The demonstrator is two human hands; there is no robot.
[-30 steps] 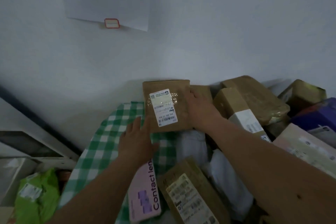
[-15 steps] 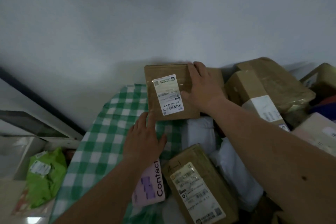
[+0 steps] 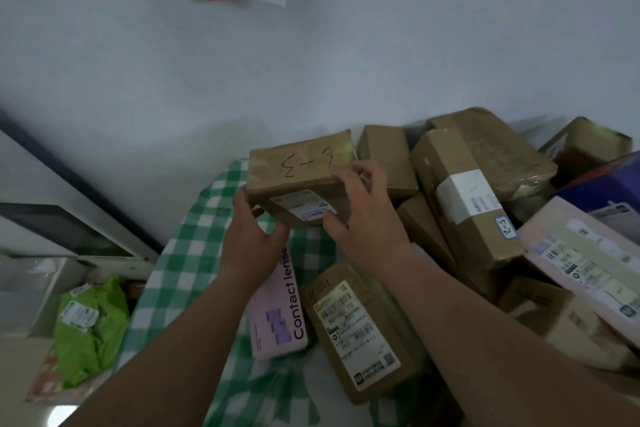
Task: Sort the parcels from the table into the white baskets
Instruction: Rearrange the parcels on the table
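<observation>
Risk: slip or tip of brown parcel (image 3: 300,180) onto pink contact-lens box (image 3: 277,308) and labelled carton (image 3: 360,333) below, grip confined to lower corners. Left hand (image 3: 251,236) curled round near-left corner; right hand (image 3: 363,215) pinching near-right edge. Parcel aloft over checked counter (image 3: 194,239), marked face tilted up. Baskets not clearly identifiable.

Parcel depot: heaped labelled cartons (image 3: 478,204)

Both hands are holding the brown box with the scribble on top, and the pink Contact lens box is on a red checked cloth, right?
Not quite. The head view shows the cloth is green and white checked, not red. The rest holds: the left hand and right hand both hold the brown box with the scribble, and the pink Contact lens box lies on that cloth.
</observation>
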